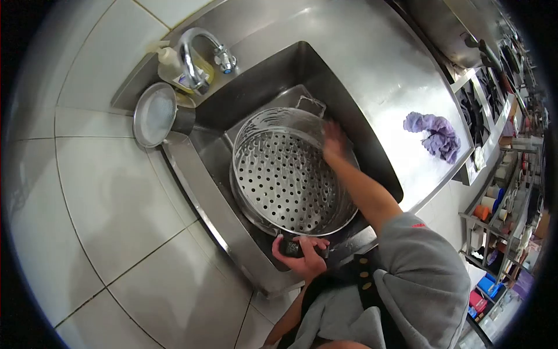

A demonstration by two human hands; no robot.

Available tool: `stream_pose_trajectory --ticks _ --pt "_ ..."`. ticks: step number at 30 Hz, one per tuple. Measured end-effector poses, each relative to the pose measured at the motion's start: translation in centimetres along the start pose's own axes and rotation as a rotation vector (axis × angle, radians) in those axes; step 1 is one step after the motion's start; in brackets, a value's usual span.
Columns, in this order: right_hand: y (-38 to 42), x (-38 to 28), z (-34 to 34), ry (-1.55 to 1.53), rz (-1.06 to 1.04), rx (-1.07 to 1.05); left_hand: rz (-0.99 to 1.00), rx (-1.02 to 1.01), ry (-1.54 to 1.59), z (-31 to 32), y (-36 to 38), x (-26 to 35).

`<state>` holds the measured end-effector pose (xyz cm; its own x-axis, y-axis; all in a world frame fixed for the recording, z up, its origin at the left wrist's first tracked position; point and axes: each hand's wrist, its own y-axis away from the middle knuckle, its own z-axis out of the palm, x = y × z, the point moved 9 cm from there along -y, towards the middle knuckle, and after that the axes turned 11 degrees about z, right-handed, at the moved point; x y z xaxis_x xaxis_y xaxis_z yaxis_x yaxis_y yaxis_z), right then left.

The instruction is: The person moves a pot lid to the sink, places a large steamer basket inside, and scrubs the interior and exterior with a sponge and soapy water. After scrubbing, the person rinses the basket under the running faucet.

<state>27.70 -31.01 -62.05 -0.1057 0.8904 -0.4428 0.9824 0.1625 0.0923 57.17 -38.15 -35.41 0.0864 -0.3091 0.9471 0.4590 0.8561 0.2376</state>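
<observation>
A large round metal steamer pot (285, 180) with a perforated bottom sits tilted in the steel sink. Whitish suds or wet streaks show on its inner wall. My left hand (303, 259) is closed around the dark handle (290, 248) on the side nearest me. At the far right rim is my right hand (333, 141), smeared by motion. Its fingers are too blurred to make out, and so is anything in them. On the pot's far side a second handle (311, 106) sticks out.
A curved chrome faucet (190, 49) rises at the sink's back corner, beside a pump bottle of yellow liquid (174, 67). A round strainer or lid (155, 114) leans at the left edge. A crumpled purple cloth (435, 135) lies on the steel counter (372, 75). Shelves (500, 203) stand at right.
</observation>
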Motion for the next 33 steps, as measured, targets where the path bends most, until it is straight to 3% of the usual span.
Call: stream_pose_trajectory --ticks 1,3,4,6,7,9,10,12,13,15,18,19,21,22,24,26,29,30,32,33 --pt "0.7 -0.9 -1.6 0.004 -0.014 0.011 -0.016 0.046 0.029 0.4 -0.1 0.9" --pt "3.8 0.4 -3.2 0.455 0.144 -0.401 -0.012 0.046 0.049 0.5 -0.4 1.1" --pt "3.6 -0.5 -5.0 0.471 0.129 -0.402 0.003 0.029 0.054 0.6 -0.9 1.5" --pt "5.9 -3.8 -4.5 0.384 -0.126 -0.778 -0.027 0.037 0.110 2.1 -3.2 3.7" --pt "6.9 -4.3 -5.6 0.393 -0.148 -0.779 0.031 -0.046 0.120 3.1 -4.6 5.3" --pt "14.1 -4.1 -5.8 0.329 -0.369 -1.195 -0.061 -0.019 0.096 3.5 -7.6 6.5" --pt "13.6 -2.9 -4.3 0.333 -0.387 -1.201 -0.054 -0.065 0.060 4.0 -8.8 7.6" --pt "14.2 -3.7 -1.8 0.191 -0.783 -1.157 -0.022 -0.231 -0.041 4.7 -10.9 8.7" --pt "12.0 -2.5 -0.2 0.586 -0.800 -1.084 -0.024 -0.213 -0.053 4.0 -11.9 9.0" --pt "3.6 -3.2 5.5 0.170 -0.822 -0.573 -0.109 -0.297 -0.212 3.5 -13.5 8.6" --pt "-2.3 -14.7 1.8 0.343 -1.298 -0.154 -0.053 -0.360 -0.228 3.6 -14.4 8.9" --pt "0.0 -15.3 0.3 0.339 -1.297 -0.173 -0.038 -0.360 -0.245 3.7 -14.7 9.0" --pt "3.1 -9.0 0.1 0.667 -0.568 -0.716 -0.047 -0.351 -0.237 3.9 -15.3 9.1" --pt "8.1 -4.8 2.4 0.706 -0.746 -0.710 -0.039 -0.346 -0.243 3.9 -15.7 9.3" --pt "9.9 -0.9 4.7 0.758 -0.937 -0.708 -0.051 -0.341 -0.195 3.8 -15.9 9.2" --pt "3.8 -3.3 5.3 0.553 -0.912 -0.930 -0.019 -0.350 -0.217 3.8 -16.1 9.0" --pt "-2.5 -11.1 2.7 0.618 -1.158 -0.480 0.003 -0.342 -0.238 3.6 -16.8 9.3" --pt "-0.7 -10.9 1.9 0.667 -1.129 -0.420 0.016 -0.379 -0.253 3.8 -16.4 9.2" --pt "2.8 -8.5 0.2 0.666 -0.774 -0.660 0.004 -0.356 -0.233 4.1 -17.0 9.5" --pt "3.5 -8.0 -0.6 0.661 -0.707 -0.746 -0.018 -0.367 -0.222 4.1 -16.8 9.3"
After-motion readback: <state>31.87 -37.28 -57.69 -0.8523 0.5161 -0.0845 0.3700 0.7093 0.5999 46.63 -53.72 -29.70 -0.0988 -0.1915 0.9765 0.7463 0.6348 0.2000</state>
